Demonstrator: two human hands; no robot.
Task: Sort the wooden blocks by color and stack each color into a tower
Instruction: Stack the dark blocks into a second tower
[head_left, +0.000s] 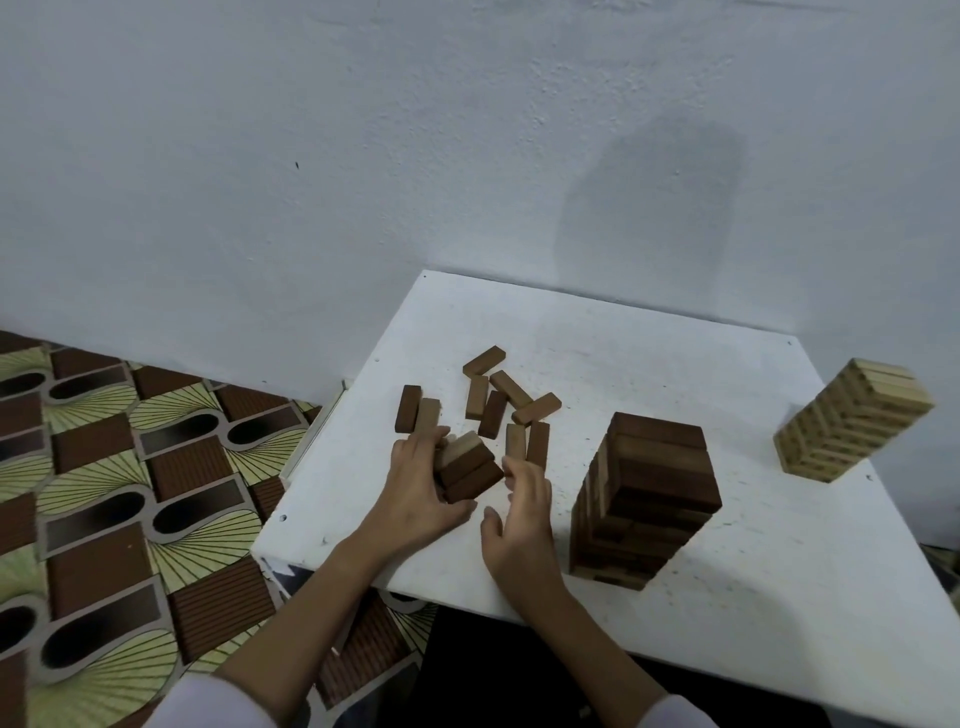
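On the white table (675, 364) stands a tall dark brown tower (647, 499) at the middle right and a pale tower (852, 421) at the far right edge. Several loose brown blocks (511, 400) lie scattered behind my hands. My left hand (421, 488) grips a small bundle of blocks (467, 467), dark ones with a pale one on top. My right hand (519, 514) hovers just right of the bundle, its fingers loosely bent and holding nothing.
Two more blocks (418, 415) lie side by side left of the pile. The table's left and near edges are close to my arms. Below on the left is a patterned floor mat (114, 493). A plain wall (467, 156) rises behind the table.
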